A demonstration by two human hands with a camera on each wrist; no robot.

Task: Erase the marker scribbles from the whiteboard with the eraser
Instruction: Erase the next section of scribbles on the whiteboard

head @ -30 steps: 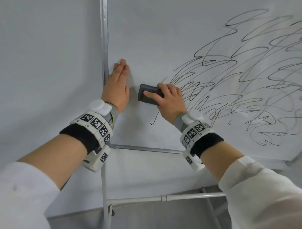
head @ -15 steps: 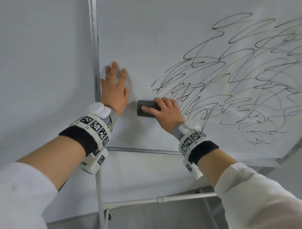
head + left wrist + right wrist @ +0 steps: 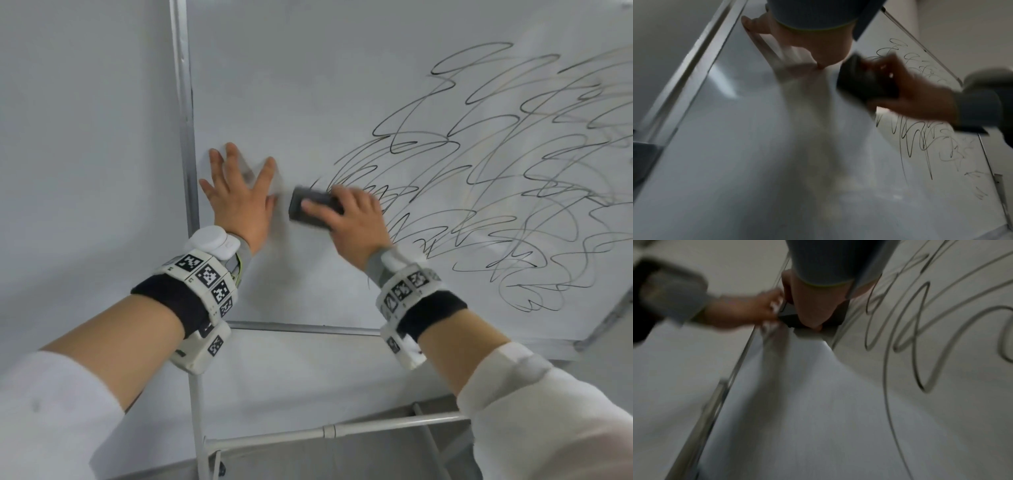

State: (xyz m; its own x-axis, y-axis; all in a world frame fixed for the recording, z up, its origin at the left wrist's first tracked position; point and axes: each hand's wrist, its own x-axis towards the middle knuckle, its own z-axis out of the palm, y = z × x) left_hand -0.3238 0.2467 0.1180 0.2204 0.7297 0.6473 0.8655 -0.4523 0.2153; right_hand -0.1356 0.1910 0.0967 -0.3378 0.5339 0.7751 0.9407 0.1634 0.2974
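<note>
The whiteboard (image 3: 308,85) stands upright with black marker scribbles (image 3: 496,192) over its right and middle part. My right hand (image 3: 352,219) grips a dark grey eraser (image 3: 308,207) and presses it flat on the board at the scribbles' left edge. In the left wrist view the eraser (image 3: 865,81) is blurred, with scribbles (image 3: 920,138) below it. My left hand (image 3: 239,195) lies flat on the board with fingers spread, near the left frame, just left of the eraser. The right wrist view shows the eraser (image 3: 791,318) under my palm and thick scribbles (image 3: 920,337) on the right.
A metal frame edge (image 3: 185,120) runs down the board's left side and a bottom rail (image 3: 301,329) crosses below my wrists. A white stand tube (image 3: 342,430) sits lower. A plain grey wall (image 3: 85,137) lies to the left.
The eraser went down and back up along the scribbles' left edge, and the stray line below it is gone. My left hand's fingers have spread apart.
</note>
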